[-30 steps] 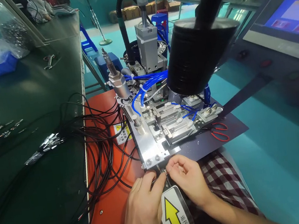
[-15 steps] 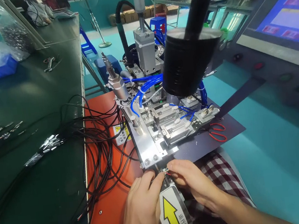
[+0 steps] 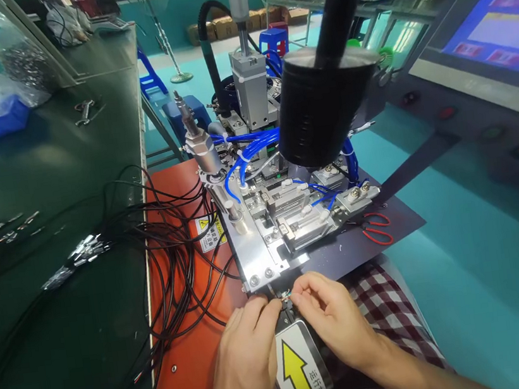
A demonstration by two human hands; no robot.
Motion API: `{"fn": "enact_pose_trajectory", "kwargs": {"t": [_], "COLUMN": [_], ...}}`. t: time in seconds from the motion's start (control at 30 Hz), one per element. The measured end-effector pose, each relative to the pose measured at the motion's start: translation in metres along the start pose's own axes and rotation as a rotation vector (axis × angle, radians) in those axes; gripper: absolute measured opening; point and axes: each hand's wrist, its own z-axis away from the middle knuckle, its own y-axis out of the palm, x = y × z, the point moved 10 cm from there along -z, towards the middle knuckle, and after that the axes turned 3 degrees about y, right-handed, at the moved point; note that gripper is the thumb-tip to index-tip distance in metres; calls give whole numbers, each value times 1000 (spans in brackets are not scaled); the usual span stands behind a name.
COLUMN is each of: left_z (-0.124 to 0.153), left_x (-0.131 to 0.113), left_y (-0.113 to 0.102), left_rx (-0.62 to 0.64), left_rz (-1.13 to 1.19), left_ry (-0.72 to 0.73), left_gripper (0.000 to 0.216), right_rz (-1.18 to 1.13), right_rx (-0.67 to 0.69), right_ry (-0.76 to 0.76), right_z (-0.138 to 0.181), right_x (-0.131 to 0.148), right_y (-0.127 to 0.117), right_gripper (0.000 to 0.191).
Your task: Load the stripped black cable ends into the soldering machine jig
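Observation:
My left hand (image 3: 249, 355) and my right hand (image 3: 333, 315) meet at the near edge of a metal fixture plate (image 3: 258, 255). Both pinch a small cable end (image 3: 287, 300) with thin coloured wires between thumb and forefinger. The pinch sits just above a black piece carrying a yellow arrow label (image 3: 298, 374). Behind the plate stands a machine with blue air hoses (image 3: 253, 147) and a large black cylinder (image 3: 322, 106) hanging over it.
A tangle of black cables (image 3: 170, 244) lies on the orange mat (image 3: 190, 357) to the left, spilling onto the dark green bench (image 3: 48, 184). Red-handled scissors (image 3: 376, 229) rest at the right of the fixture. A control panel with a blue screen (image 3: 491, 30) fills the far right.
My right hand's fingers have shifted on the small cable end, closing nearer my left thumb. The view has tilted slightly; the hands stay at the plate's near edge.

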Motion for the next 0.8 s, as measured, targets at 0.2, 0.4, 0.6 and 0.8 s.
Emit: {"fn": "enact_pose_trajectory", "kwargs": {"t": [0.2,0.4,0.6,0.8], "left_z": [8,7,7,12], "left_x": [-3,4,8,5], "left_y": [-3,5,2,4], "left_rx": [-48,64,-11,-27], "left_rz": [-147,109,127,121], "left_ry": [-39,-78,-57,-48], "left_gripper": [36,38,35,36], "right_rz": [-435,-420,-303,-134], "right_rx": [238,166,48,-64], "right_ry": [369,292,198,53], "right_z": [0,-5,-7,-4], "right_x": [-40,-25,-21,-23], "right_y": [28,21,19,11], "right_gripper": [29,40,40,30]}}
